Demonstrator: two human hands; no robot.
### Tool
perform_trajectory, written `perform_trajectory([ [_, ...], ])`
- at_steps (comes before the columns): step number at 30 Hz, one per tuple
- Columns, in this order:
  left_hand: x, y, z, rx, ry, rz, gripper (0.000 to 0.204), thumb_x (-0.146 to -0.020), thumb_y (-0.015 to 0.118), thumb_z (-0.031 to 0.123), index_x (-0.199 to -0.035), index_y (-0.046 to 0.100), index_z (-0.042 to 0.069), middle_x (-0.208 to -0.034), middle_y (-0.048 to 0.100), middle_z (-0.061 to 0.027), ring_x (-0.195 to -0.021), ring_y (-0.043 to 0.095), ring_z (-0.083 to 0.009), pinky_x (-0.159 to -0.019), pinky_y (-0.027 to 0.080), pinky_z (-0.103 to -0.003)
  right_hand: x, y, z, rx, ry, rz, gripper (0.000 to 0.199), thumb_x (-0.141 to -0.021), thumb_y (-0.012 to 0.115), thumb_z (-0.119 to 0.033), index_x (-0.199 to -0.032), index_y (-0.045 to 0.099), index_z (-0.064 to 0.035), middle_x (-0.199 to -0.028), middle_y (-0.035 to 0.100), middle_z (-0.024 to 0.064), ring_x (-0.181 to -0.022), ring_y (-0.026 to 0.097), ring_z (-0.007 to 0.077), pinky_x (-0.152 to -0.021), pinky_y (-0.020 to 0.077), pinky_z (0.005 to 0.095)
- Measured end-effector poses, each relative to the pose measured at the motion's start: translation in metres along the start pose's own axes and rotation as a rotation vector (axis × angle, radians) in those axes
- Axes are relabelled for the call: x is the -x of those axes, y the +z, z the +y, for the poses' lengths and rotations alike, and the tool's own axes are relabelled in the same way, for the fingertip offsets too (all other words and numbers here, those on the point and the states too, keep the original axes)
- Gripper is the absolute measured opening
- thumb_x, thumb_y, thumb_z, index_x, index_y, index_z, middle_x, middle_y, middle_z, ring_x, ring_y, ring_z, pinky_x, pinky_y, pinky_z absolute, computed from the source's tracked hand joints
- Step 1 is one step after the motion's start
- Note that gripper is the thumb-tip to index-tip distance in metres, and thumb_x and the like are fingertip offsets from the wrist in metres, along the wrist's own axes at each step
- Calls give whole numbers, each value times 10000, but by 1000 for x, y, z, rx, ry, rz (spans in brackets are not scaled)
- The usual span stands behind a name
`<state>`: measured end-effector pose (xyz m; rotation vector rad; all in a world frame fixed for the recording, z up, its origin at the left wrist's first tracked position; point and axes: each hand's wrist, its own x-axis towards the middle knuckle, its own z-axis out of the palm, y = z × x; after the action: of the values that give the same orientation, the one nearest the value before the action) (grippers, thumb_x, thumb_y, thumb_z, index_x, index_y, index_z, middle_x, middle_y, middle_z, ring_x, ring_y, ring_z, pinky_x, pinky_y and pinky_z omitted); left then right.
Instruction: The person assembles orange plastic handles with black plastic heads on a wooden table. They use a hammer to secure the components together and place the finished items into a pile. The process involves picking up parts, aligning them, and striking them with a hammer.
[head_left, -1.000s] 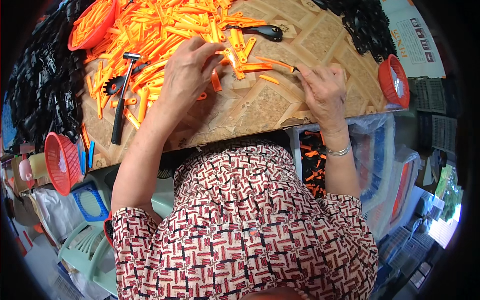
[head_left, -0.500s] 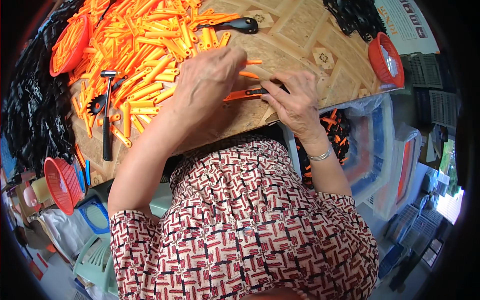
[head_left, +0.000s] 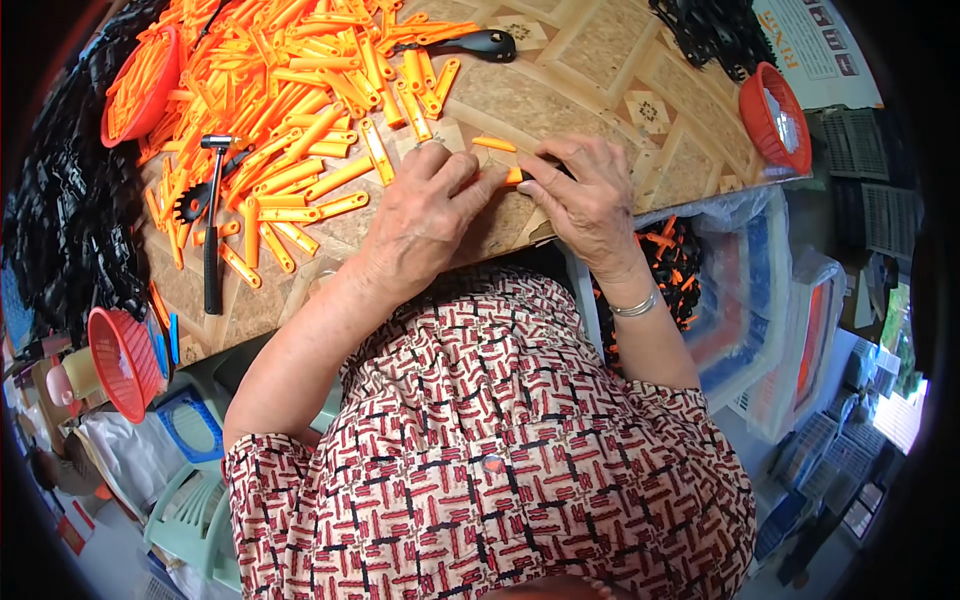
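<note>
My left hand [head_left: 425, 215] is closed at the table's near edge, its fingertips on an orange plastic handle piece [head_left: 514, 177]. Facing it, my right hand [head_left: 592, 195] pinches a dark part joined to the orange piece; the fingers cover most of that part. Between the two hands only a short bit of orange shows. Just beyond them lies a slim orange strip [head_left: 494, 144]. A big heap of orange handle pieces [head_left: 300, 95] spreads over the left side of the table [head_left: 580, 85].
Left of my hands lie a hammer [head_left: 213, 230] and a black slotted utensil head [head_left: 192, 203]. Red baskets [head_left: 140, 95] stand at the left and right [head_left: 770, 120]. Black utensil parts [head_left: 75, 190] pile at far left. A bin of orange-and-black pieces [head_left: 665, 270] sits below the right edge.
My left hand has moved down and turned, closing round the orange piece and hiding most of its length. Several orange pieces at the heap's near edge have shifted. My right hand stays nearly in place.
</note>
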<state>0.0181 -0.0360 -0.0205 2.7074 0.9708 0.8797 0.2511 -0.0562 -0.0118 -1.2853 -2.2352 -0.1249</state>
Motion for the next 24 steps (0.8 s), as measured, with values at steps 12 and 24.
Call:
perform_trajectory([
  [12, 4, -5, 25, -374, 146, -266, 322, -776, 641, 196, -1013, 750, 7, -1036, 573, -96, -984, 551, -263, -803, 475, -389, -1, 1, -2, 2, -106, -48, 320, -804, 801, -148, -1122, 767, -134, -1145, 695, 22, -1050, 619, 254, -946, 438, 452],
  [24, -3, 6, 29, -183, -1, -72, 197, -754, 648, 226, -791, 739, 55, -1020, 573, -84, -997, 536, -254, -839, 465, -364, -12, -8, -5, -1, -175, -134, 320, -844, 776, -74, -1155, 715, -26, -1158, 690, 90, -1067, 631, 297, -954, 449, 450],
])
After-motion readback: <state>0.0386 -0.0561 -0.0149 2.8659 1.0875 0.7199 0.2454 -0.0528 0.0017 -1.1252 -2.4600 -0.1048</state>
